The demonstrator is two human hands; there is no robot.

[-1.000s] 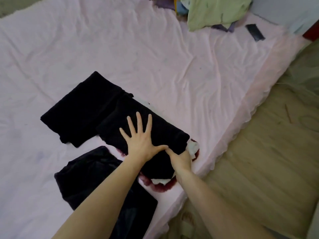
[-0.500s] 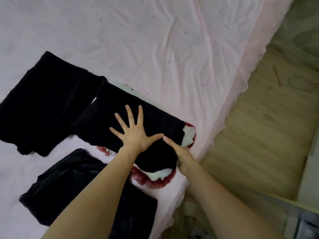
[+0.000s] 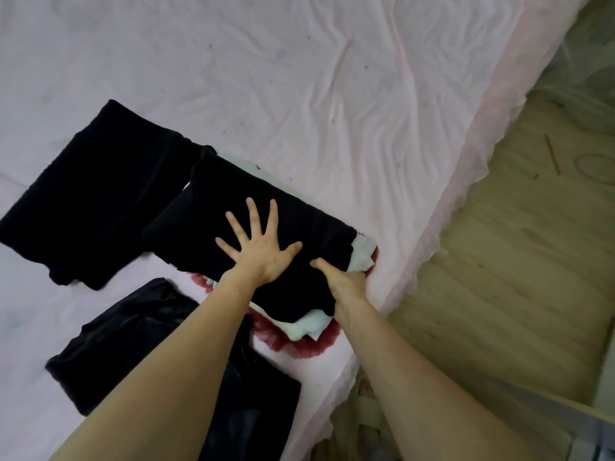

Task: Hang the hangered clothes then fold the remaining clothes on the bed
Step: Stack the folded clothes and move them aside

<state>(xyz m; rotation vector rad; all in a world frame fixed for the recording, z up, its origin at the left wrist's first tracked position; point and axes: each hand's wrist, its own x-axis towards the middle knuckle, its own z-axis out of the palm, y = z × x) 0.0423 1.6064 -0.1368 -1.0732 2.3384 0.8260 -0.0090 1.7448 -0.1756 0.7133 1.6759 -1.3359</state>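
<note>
A folded black garment (image 3: 233, 197) lies on top of a white and dark red garment (image 3: 301, 341) near the bed's right edge. My left hand (image 3: 263, 247) presses flat on the black garment with fingers spread. My right hand (image 3: 342, 281) grips the stack's near right side, thumb on top and fingers tucked under the black cloth. Another folded black garment (image 3: 100, 188) lies to the left, touching the stack. A shiny black garment (image 3: 133, 341) lies at the near edge, partly under my left forearm.
The pink bed sheet (image 3: 332, 94) stretches wrinkled behind the clothes. Its frilled edge (image 3: 449, 201) runs diagonally on the right, with wooden floor (image 3: 519, 261) beyond. A thin stick and a ring-shaped thing (image 3: 595, 168) lie on the floor.
The camera has tilted down, so the pile of clothes at the far end has left view. My right hand has slid its fingers under the stack's edge. My left hand stays pressed on top.
</note>
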